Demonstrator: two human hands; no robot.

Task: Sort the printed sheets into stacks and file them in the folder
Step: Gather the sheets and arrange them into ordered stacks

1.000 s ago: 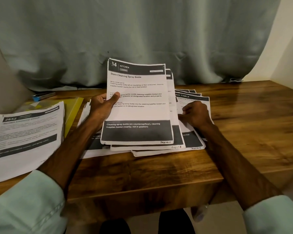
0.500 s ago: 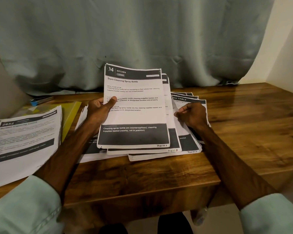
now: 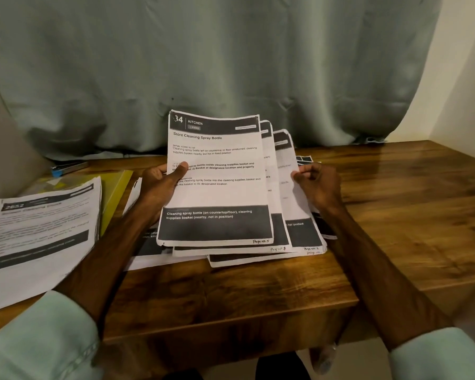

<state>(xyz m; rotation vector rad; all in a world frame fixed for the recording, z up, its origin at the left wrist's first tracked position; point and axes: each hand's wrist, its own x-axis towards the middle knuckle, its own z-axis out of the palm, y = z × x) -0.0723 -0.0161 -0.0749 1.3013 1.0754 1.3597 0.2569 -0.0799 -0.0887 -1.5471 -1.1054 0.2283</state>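
My left hand (image 3: 161, 185) grips a fanned bundle of printed sheets by the left edge, thumb on the front sheet (image 3: 217, 187), headed "Kitchen, Store Cleaning Spray Bottle". My right hand (image 3: 317, 185) pinches the right edge of a third sheet (image 3: 285, 165), lifted upright behind the other two. More printed sheets (image 3: 258, 259) lie flat under the bundle on the wooden table (image 3: 395, 215). A separate stack of sheets (image 3: 39, 231) lies at the left. The yellow folder (image 3: 115, 187) shows partly beneath that stack.
A grey curtain (image 3: 231, 64) hangs right behind the table. A small blue-tipped object (image 3: 66, 167) lies at the back left by the curtain. The table's near edge runs just below the sheets, and the right half of the tabletop is bare wood.
My right hand has lifted a sheet off the flat pile and raised it behind the two in my left hand. The held bundle sits a little more upright.
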